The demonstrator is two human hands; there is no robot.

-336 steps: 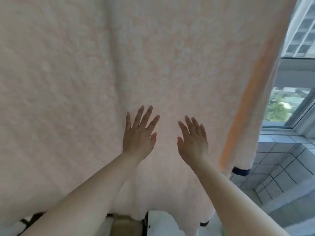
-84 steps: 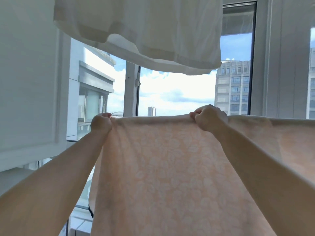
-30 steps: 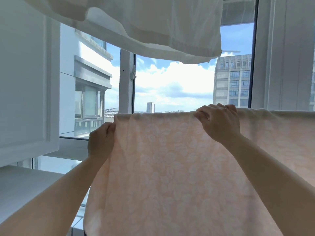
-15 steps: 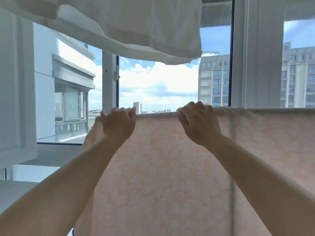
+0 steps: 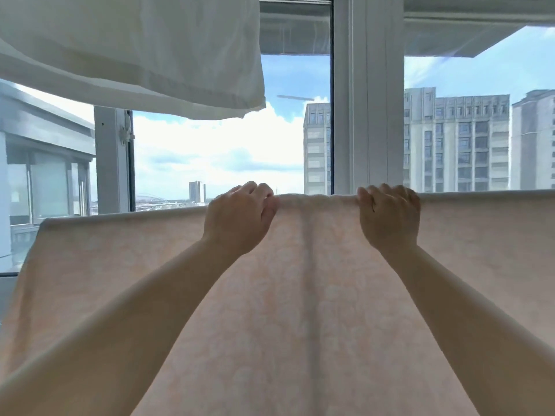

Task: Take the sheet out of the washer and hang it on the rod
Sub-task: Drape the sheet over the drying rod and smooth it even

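No writing, brand or label can be read anywhere in view.

At 11 o'clock a white cloth [image 5: 132, 52] hangs from above, its hemmed lower edge sagging across the upper left. Behind it, at 12 o'clock, a white window frame [image 5: 368, 94] stands upright between panes. Through the glass, pale apartment blocks [image 5: 456, 142] rise at 2 o'clock, a neighbouring balcony enclosure [image 5: 45, 163] sits at 9 o'clock, and cloud and blue sky fill the centre.

The sheet [image 5: 300, 310], peach-pink with a faint leaf pattern, is draped over a horizontal line that runs from 9 o'clock to 3 o'clock; the rod itself is hidden under the folded top edge. The fabric falls toward 6 o'clock and fills the whole lower half, blocking the view of everything below the window. A soft vertical crease runs down it between the two arms.

The left hand [image 5: 240, 220], just left of centre, is curled closed with its fingers pinching the sheet's top edge. The right hand [image 5: 389, 217], at about 2 o'clock from centre, is likewise closed, fingers hooked over the same top edge. Both bare forearms reach up from 7 and 5 o'clock in front of the fabric.
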